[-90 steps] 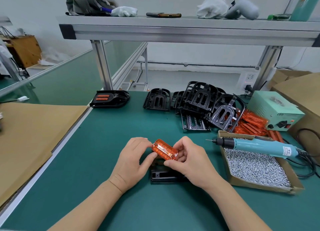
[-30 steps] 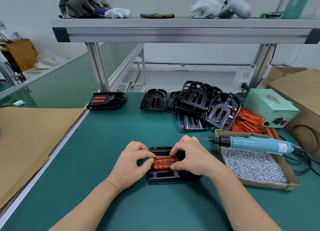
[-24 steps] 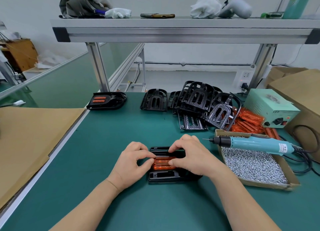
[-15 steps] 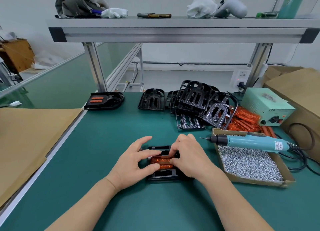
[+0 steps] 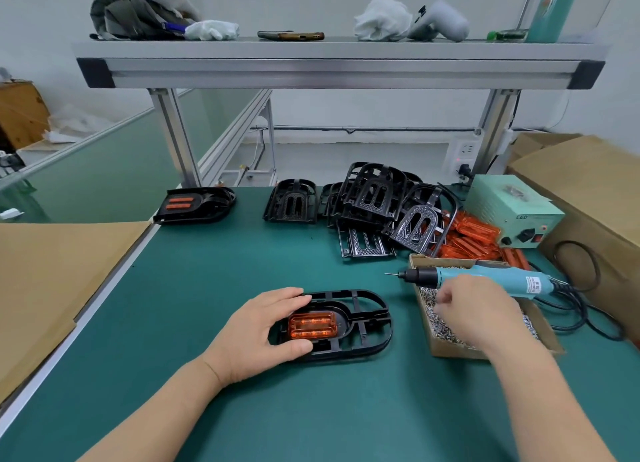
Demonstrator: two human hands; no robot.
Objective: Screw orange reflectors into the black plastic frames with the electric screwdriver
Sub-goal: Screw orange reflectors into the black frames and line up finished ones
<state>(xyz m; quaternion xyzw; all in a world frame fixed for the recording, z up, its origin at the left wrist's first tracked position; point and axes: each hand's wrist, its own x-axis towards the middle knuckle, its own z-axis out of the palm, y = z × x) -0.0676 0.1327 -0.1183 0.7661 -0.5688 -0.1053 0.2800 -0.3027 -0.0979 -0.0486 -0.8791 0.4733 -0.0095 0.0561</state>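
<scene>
One orange reflector [image 5: 312, 326] is seated in the black frame [image 5: 367, 323] at mid-desk [image 5: 207, 271], no screw seen in it yet, and the frame's left end is gripped by the left hand [image 5: 263, 326]. One finished frame [image 5: 197, 205] is parked far left; w/ a pile of bare frames [image 5: 374, 201] & loose reflectors [image 5: 474, 236] left, the job is judged early. The cardboard box [image 5: 446, 349] is filled w/ screws [image 5: 446, 326], the electric screwdriver [image 5: 498, 279] is laid across its rim, and the right hand [image 5: 474, 309] is held over them, fingers curled; whether a screw is pinched can't be told.
</scene>
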